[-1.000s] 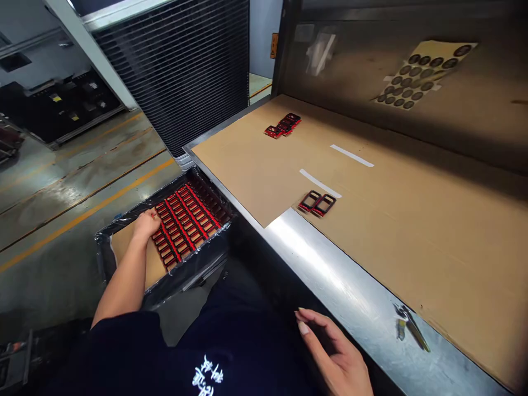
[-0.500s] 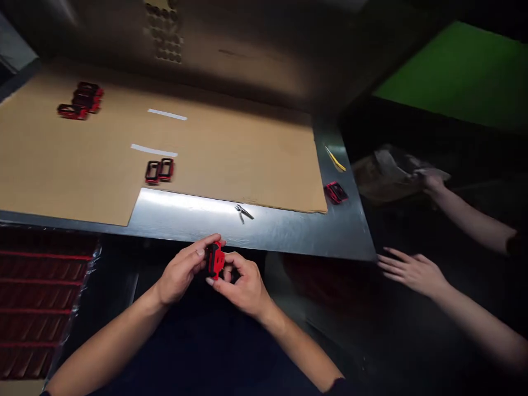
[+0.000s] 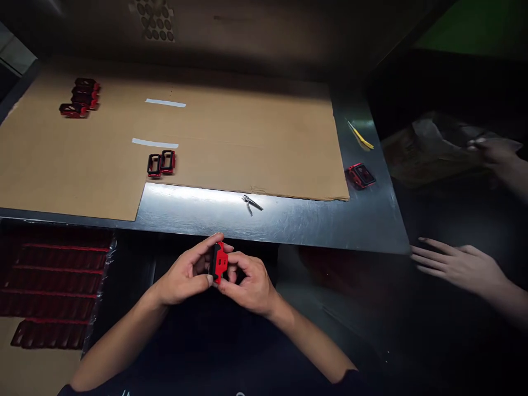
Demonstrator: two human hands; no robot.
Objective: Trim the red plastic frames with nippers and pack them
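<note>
Between my two hands is a small red and black plastic frame [image 3: 220, 262], held edge-on just in front of the metal bench. My left hand [image 3: 187, 272] grips its black side, thumb at the bottom and index finger at the top. On the red side, my right hand [image 3: 249, 283] pinches it with thumb and fingers. Two similar red and black frames [image 3: 160, 163] stand side by side on the cardboard sheet [image 3: 247, 137]. A small pair of nippers [image 3: 252, 203] lies on the bare metal strip beyond my hands.
Several more frames [image 3: 82, 98] sit at the cardboard's far left. Another frame [image 3: 362, 175] and a yellow-handled tool [image 3: 361, 136] lie on the metal at right. A box of red parts [image 3: 58, 280] is at lower left. A co-worker's hand [image 3: 457, 264] reaches in, near a plastic bag [image 3: 437, 143].
The view has shifted, so the bench's right end and the co-worker's hands appear farther right. My left thumb has moved down to the frame's lower end; both hands still hold it.
</note>
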